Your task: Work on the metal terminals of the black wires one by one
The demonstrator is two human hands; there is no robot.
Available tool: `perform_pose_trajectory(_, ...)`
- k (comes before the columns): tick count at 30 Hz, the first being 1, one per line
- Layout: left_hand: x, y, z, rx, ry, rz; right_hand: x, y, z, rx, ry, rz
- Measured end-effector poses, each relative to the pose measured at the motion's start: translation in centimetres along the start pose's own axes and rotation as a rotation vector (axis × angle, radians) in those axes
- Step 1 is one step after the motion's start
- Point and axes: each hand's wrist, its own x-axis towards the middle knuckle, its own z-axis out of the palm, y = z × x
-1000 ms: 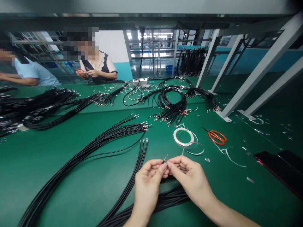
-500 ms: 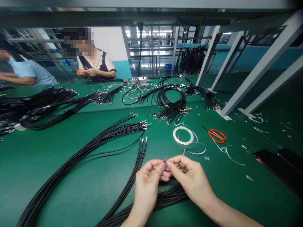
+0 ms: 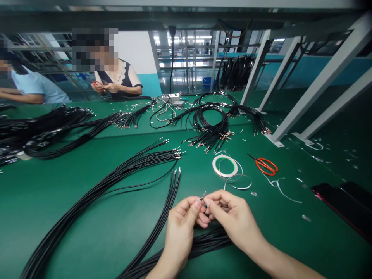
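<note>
My left hand (image 3: 184, 221) pinches a black cable (image 3: 202, 197) close to its stripped end, which sticks up between the fingertips. Thumb and forefinger of my right hand (image 3: 229, 211) are pressed together at that same cable end; whether they hold the wire or a bit of tape is too small to tell. Beneath both wrists runs a bundle of black cables (image 3: 210, 242). Left of my hands a thin group of cables (image 3: 162, 215) lies with bare tips pointing away. Beyond my fingers rests a roll of white tape (image 3: 215, 167), its loose strip curling toward my right hand.
Orange-handled scissors (image 3: 266, 166) lie right of the tape roll. A large cable bundle (image 3: 95, 190) curves across the left, and coiled cables (image 3: 200, 116) sit farther back. Dark phone-like objects (image 3: 343, 207) lie at right. Metal legs (image 3: 316, 77) stand on the table. Two people work opposite.
My fingers have shifted slightly around the cable end, with the left lower fingers a little more spread. Across the table, one person's hands and orange scissors have moved slightly.
</note>
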Motion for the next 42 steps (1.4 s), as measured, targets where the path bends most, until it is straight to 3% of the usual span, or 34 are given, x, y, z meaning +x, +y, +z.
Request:
perform_pose_trajectory(19, 0.1, 0.1, -0.3, -0.125, -0.138, -0.121, 0.2, -0.3, 0.0, 0.011, -0.06, -0.024)
perform_pose_trajectory(42, 0.3, 0.1, -0.7, -0.194, -0.176, -0.171, 0.4, 0.4, -0.3, 0.046, -0.07, 0.015)
